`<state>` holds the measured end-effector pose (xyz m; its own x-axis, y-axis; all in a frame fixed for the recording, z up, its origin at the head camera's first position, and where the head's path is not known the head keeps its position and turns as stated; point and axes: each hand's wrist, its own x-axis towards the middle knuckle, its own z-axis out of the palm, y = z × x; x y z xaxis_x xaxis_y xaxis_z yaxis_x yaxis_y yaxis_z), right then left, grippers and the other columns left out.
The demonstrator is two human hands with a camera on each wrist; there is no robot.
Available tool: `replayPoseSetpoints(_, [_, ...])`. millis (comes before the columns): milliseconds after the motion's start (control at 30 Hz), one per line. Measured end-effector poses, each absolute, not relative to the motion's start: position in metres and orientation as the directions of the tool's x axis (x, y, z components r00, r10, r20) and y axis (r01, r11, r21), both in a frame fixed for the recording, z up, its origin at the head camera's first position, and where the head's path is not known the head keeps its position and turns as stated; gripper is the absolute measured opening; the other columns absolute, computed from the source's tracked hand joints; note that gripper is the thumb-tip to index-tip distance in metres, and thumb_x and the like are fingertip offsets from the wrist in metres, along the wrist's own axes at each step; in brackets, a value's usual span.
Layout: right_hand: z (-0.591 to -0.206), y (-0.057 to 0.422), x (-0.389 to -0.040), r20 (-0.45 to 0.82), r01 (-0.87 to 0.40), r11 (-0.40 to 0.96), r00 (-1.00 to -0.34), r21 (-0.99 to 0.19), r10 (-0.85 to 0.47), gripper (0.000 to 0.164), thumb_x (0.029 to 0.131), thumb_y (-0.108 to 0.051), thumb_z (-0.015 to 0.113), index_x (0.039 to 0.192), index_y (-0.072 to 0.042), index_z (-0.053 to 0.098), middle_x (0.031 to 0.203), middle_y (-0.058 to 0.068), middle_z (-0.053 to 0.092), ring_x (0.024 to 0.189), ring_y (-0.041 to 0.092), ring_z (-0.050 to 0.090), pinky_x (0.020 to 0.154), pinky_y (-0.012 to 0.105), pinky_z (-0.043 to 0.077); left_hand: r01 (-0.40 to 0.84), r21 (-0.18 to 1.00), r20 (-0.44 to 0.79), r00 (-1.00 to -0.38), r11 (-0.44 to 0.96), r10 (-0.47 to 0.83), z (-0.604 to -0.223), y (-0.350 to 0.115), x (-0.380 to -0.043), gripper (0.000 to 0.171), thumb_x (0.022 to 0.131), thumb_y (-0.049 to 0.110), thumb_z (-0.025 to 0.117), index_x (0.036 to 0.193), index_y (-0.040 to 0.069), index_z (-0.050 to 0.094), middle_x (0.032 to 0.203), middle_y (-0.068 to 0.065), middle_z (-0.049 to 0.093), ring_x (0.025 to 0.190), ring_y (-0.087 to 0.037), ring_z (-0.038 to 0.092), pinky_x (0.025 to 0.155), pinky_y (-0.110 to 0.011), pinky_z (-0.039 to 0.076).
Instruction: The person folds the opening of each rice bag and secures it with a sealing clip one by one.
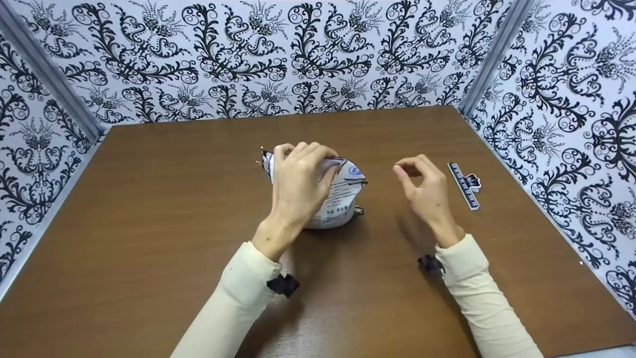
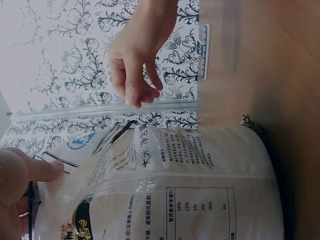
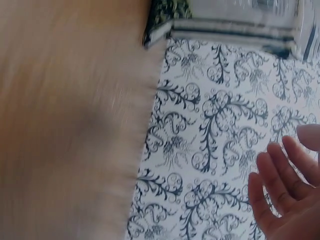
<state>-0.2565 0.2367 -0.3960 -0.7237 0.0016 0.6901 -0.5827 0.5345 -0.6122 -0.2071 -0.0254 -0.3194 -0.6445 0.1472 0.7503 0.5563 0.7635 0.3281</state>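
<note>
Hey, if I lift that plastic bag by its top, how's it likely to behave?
The bag will probably feel floppy up top, since it creases near where the left hand grips it. It may be fairly heavy for its size: the base bulges, and its print says rice. The shiny surface could be a bit slippery.

Even, moderately bright light fills the head view, with soft shadows beside the cream sleeves (image 1: 223,306) and faint glare on the wooden tabletop (image 1: 149,214). The left wrist view looks hazy, small glints dotting the rice bag (image 2: 150,200); motion blur streaks the right wrist view's wood.
</note>
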Motion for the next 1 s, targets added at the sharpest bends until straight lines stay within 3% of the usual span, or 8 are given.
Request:
replayPoseSetpoints(100, [-0.396,0.246,-0.259,0.649,-0.515,0.589,-0.761,-0.622,0.020,0.011,0.095,-0.009,0.075,0.101,-0.001,0.075,0.098,0.012,0.073,0.089,0.012,0.063,0.085,0.019,0.050,0.554,0.331,0.749,-0.647,0.764,0.145,-0.320,-0.026,-0.207,0.012,0.090,0.022,0.080,0.100,0.017,0.078,0.096,0.005,0.080,0.089,-0.016,0.069,0.100,-0.042,0.039])
replayPoseSetpoints(200, [-0.397,0.256,-0.261,0.603,-0.456,0.623,-0.797,-0.636,0.032,0.014,0.095,-0.010,0.075,0.103,0.001,0.073,0.101,0.014,0.071,0.092,0.016,0.063,0.087,0.030,0.051,0.552,0.334,0.749,-0.648,0.764,0.141,-0.321,-0.026,-0.207,0.012,0.090,0.022,0.080,0.100,0.017,0.078,0.096,0.005,0.080,0.089,-0.016,0.070,0.100,-0.042,0.039])
replayPoseSetpoints(333, [-0.398,0.267,-0.264,0.560,-0.405,0.650,-0.827,-0.643,0.038,0.016,0.096,-0.010,0.073,0.106,0.003,0.072,0.105,0.018,0.069,0.096,0.027,0.064,0.089,0.040,0.050,0.556,0.336,0.754,-0.643,0.760,0.137,-0.321,-0.026,-0.207,0.012,0.090,0.022,0.081,0.100,0.017,0.079,0.096,0.005,0.080,0.089,-0.016,0.070,0.100,-0.041,0.039])
replayPoseSetpoints(533, [-0.399,0.281,-0.268,0.525,-0.332,0.712,-0.849,-0.619,0.060,0.022,0.095,-0.010,0.074,0.110,0.006,0.071,0.107,0.022,0.068,0.100,0.040,0.065,0.088,0.038,0.046,0.566,0.330,0.757,-0.637,0.756,0.146,-0.321,-0.025,-0.208,0.012,0.090,0.022,0.081,0.100,0.017,0.079,0.095,0.005,0.079,0.090,-0.016,0.070,0.100,-0.042,0.039])
replayPoseSetpoints(1000, [-0.400,0.314,-0.279,0.399,-0.176,0.805,-0.913,-0.566,0.082,0.032,0.098,-0.017,0.070,0.120,0.007,0.067,0.115,0.024,0.064,0.108,0.041,0.062,0.096,0.049,0.046,0.561,0.334,0.750,-0.645,0.758,0.147,-0.322,-0.026,-0.208,0.012,0.091,0.023,0.080,0.101,0.017,0.078,0.097,0.006,0.079,0.092,-0.015,0.070,0.101,-0.042,0.039])
